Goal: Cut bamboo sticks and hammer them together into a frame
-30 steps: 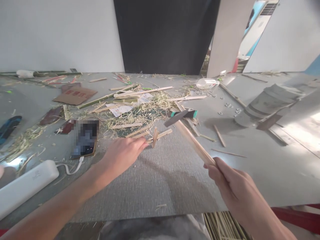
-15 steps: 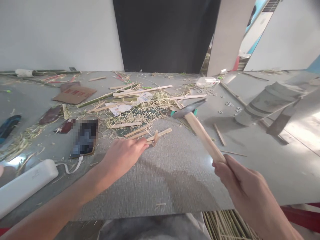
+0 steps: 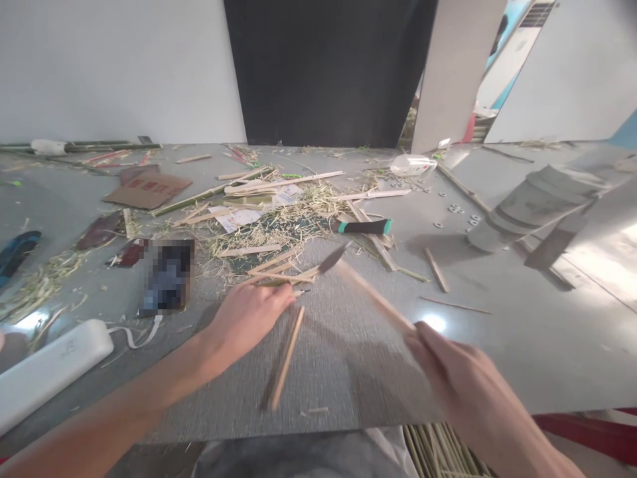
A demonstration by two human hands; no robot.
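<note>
My left hand (image 3: pixel 261 305) is closed low over the table around a thin piece with a dark pointed tip (image 3: pixel 301 292); its kind is mostly hidden by the fingers. My right hand (image 3: pixel 442 355) grips the pale wooden handle of a hammer (image 3: pixel 378 299). The hammer is blurred, and its dark head is above and to the right of the left fingers. A bamboo stick (image 3: pixel 287 358), clear of both hands, is just below the left fingertips, with a shadow beside it. Split bamboo strips (image 3: pixel 283 277) lie just beyond the left hand.
Bamboo shavings (image 3: pixel 318 206) and a black-and-teal handle (image 3: pixel 365 226) lie further back. On the left are a pixelated phone (image 3: pixel 166 275) and a white power bank (image 3: pixel 60 368). At right are a clear bottle (image 3: pixel 412 164), small rings (image 3: pixel 455 208) and a grey cylinder (image 3: pixel 532 206).
My right hand has swung the hammer down and left, its head now near the left hand. A stick piece has come away below the left fingers. The black-and-teal handle is uncovered.
</note>
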